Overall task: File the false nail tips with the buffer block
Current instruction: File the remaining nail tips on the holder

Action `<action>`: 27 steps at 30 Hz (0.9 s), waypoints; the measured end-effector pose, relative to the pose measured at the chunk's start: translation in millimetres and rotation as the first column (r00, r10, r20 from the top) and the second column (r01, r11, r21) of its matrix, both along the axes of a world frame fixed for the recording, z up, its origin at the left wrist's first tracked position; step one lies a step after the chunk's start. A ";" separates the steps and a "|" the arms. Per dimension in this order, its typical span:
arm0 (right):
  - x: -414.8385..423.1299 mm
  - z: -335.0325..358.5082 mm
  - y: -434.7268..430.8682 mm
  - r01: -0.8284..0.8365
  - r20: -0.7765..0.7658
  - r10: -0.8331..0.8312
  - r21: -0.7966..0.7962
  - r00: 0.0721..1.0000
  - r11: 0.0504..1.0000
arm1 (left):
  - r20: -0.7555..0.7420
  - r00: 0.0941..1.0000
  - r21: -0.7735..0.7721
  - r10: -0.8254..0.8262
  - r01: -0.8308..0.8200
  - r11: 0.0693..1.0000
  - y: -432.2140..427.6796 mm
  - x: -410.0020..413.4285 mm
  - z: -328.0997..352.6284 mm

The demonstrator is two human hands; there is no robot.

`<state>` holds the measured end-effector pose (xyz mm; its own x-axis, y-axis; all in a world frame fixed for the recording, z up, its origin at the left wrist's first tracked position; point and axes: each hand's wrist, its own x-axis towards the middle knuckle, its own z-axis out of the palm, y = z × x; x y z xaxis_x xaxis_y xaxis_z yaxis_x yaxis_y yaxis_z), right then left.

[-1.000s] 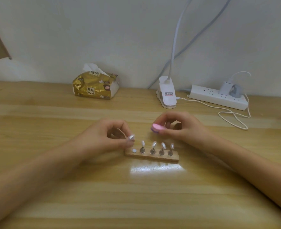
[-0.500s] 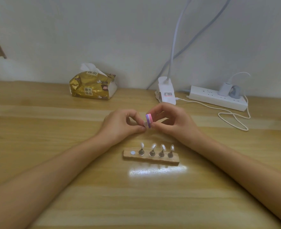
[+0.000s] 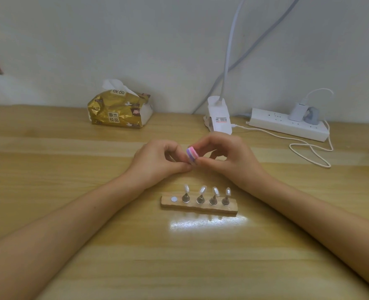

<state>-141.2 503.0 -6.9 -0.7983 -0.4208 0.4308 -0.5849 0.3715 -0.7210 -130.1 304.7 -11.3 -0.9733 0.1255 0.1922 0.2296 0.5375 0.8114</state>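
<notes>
Now both hands had come up from the stand (image 3: 201,207) and met just beyond it. A second before, the left hand (image 3: 157,161) was low by the stand's left end with a tip between its fingers, and the right hand (image 3: 227,156) held the block (image 3: 192,155) apart. At this moment the block's striped edge stood right against the left fingertips.

The right fingers pinched the block. The left fingers were pressed together in a pinch, probably on the tip, though the tip itself was hidden behind block and knuckles. That read as filing just begun on the first tip.

Four tips (image 3: 203,189) stood upright on the stand, and its leftmost spot (image 3: 174,199) showed a bare white disc.

Bare tabletop (image 3: 71,191) showed nearer than the stand and to its left. Beyond the stand sat a tissue pack (image 3: 119,111), a lamp clamp (image 3: 219,120) close behind the right hand, and a power strip (image 3: 287,124). Its cable (image 3: 309,152) looped well right of the stand, likely clear of short strokes.
</notes>
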 end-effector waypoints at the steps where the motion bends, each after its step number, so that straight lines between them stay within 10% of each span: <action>1: -0.2 0.0 0.5 0.004 0.021 -0.004 -0.006 1.000 1.000 | 0.003 1.000 0.000 0.002 -0.002 1.000 0.3 -0.3 0.1; 27: 3.0 3.4 0.8 0.029 -0.013 -0.029 0.011 0.999 1.000 | 0.083 0.997 -0.032 -0.002 0.004 0.999 2.7 -1.9 3.2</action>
<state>-138.2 503.7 -3.5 -0.8048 -0.4022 0.4365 -0.5829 0.3965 -0.7093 -132.0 307.4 -8.1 -0.9853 0.1334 0.1068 0.1640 0.5633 0.8098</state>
